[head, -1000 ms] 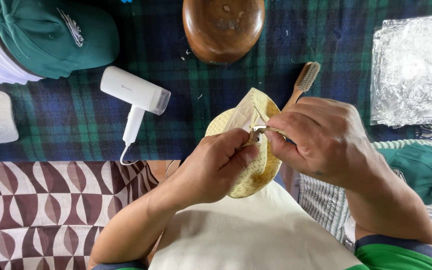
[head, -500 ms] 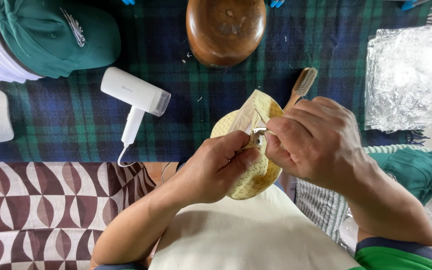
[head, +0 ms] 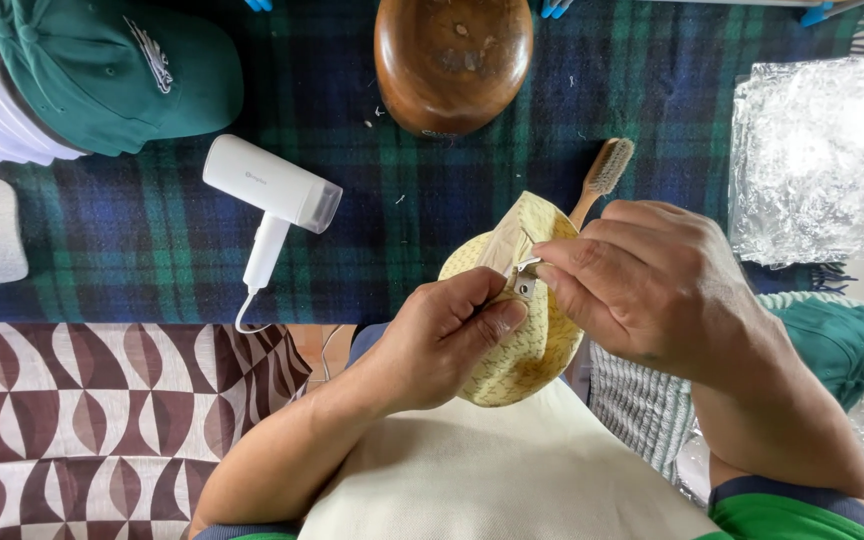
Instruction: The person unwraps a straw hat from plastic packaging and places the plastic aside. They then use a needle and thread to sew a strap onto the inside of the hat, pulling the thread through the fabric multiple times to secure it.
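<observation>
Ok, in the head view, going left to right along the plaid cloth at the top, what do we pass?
Green cap → white handheld dryer-like appliance → brown wooden dome-shaped block → wooden-handled brush → crinkled clear plastic wrap.

The yellow cap (head: 512, 330) has tilted slightly, and the right hand (head: 642, 285) has slid down off the wooden brush (head: 602, 175), baring more handle

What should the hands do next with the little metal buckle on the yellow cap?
Probably slide the strap through the buckle. Both the left hand and right hand pinch at it on the yellow cap, and the strap end looks loose.
</observation>
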